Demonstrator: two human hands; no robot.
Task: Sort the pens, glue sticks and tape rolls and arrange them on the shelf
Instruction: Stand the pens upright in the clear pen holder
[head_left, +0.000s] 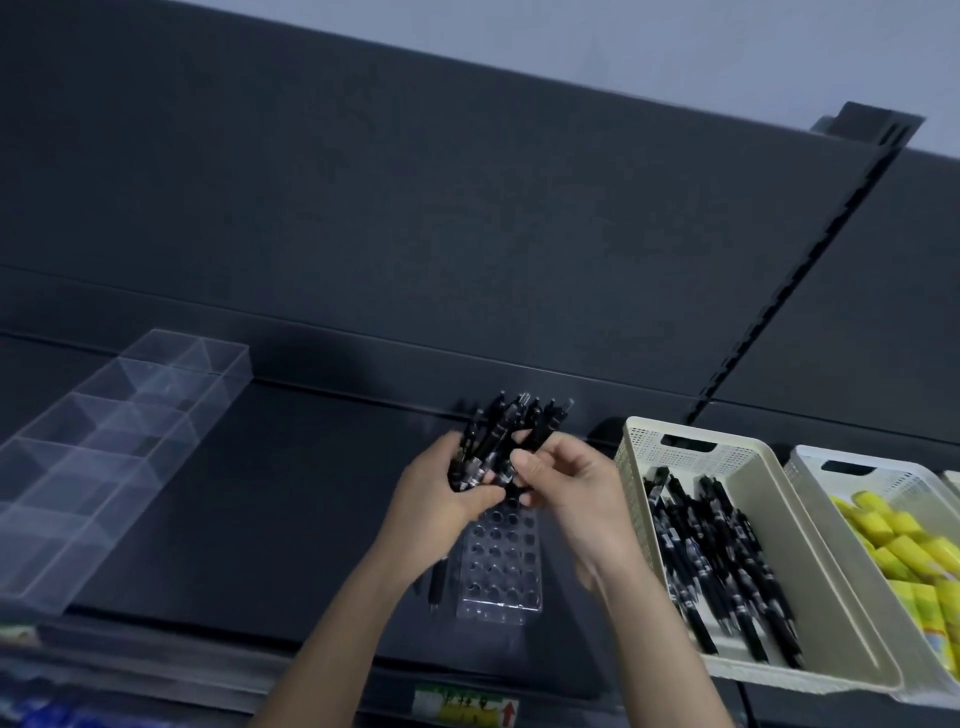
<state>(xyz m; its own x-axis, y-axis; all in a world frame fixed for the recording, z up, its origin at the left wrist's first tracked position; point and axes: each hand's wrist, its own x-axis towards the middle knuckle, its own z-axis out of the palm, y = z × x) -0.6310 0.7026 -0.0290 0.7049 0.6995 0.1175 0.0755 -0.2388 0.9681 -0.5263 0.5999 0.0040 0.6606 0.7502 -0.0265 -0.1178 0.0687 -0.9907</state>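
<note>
While your left hand (441, 486) clenches a bundle of slim black pens (498, 441), your right hand (563, 480) pinches one over the clear, round-holed holder (501, 566) near the dark shelf's (260, 493) front edge; more pens (722, 561) fill the perforated cream basket (769, 499).

Shelf (291, 499) open between organizer (104, 447) and basket (810, 525)

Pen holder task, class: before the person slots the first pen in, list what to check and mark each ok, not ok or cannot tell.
1. Pens gripped by both the left hand and the right hand: ok.
2. Holder below the hands: ok.
3. Visible holes empty: ok.
4. Holes under the hands: cannot tell.
5. Loose pen lies beside the holder, unsorted: not ok.
6. Basket of spare pens beside the right hand: ok.
</note>
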